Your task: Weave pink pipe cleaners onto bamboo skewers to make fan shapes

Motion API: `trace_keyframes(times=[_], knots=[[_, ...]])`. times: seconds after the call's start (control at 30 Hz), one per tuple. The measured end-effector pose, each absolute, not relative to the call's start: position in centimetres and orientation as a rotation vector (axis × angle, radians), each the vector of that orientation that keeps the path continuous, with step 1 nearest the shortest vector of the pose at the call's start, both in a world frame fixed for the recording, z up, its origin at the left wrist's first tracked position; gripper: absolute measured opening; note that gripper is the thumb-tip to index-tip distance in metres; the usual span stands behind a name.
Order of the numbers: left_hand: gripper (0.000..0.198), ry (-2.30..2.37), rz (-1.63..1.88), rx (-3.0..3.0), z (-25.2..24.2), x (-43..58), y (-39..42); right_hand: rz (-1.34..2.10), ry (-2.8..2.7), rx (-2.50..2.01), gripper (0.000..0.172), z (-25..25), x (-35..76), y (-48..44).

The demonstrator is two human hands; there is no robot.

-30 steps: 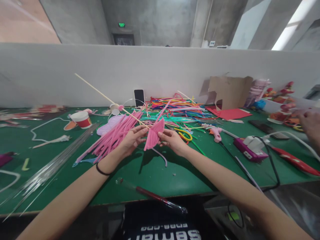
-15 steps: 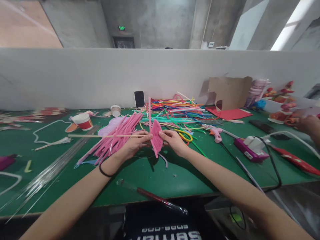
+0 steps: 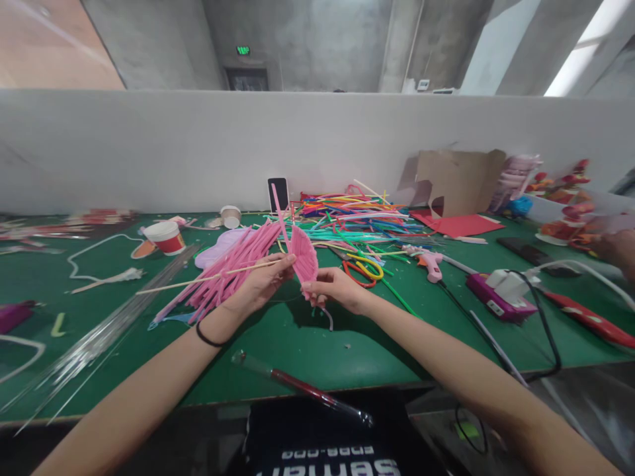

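Observation:
Between my hands, above the green table, is a pink petal shape [image 3: 304,254] made of pipe cleaners laid side by side, with one long pink stem end sticking up from it. My left hand [image 3: 270,277] pinches its left edge, and a thin wooden stick [image 3: 198,281] is also tucked in that hand, pointing left. My right hand [image 3: 335,289] pinches the lower tip with thumb and fingers. Just below that hand hangs a pale curved strand [image 3: 328,319]. Behind my left hand lies a bundle of pink pipe cleaners [image 3: 233,264].
Multicoloured pipe cleaners [image 3: 357,221] are heaped at the back. On the right are a pink glue gun [image 3: 430,263], a purple power strip [image 3: 501,301] with cords and another person's hand [image 3: 620,251]. Metal wires [image 3: 109,324] and a paper cup [image 3: 166,238] lie left; a wrapped dark-red rod [image 3: 317,395] lies in front.
The petal has tilted, its upper end leaning left. My right hand has slid down from its right edge to its lower tip, while my left hand has risen slightly, tipping the stick.

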State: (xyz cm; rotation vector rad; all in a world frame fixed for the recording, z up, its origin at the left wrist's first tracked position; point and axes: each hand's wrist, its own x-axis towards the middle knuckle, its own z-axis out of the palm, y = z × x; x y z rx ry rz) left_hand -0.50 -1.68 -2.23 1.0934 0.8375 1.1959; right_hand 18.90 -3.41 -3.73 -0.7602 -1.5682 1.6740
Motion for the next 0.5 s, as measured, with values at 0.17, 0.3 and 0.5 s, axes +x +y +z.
trace_keyframes(times=[0.17,0.3,0.5], knots=[[0.029,0.829,1.252,1.108,-2.7,-0.3,-1.7,1.658,-1.545,-0.784,0.038,-4.2,18.2,-3.5],[0.029,0.809,1.259,1.143,-2.7,0.0,-1.9,1.645,-1.526,-0.835,0.041,-4.4,17.3,-3.9],[0.028,0.78,1.197,1.185,-2.8,0.0,-1.9,1.618,-1.505,-0.891,0.043,-4.3,16.3,-4.5]])
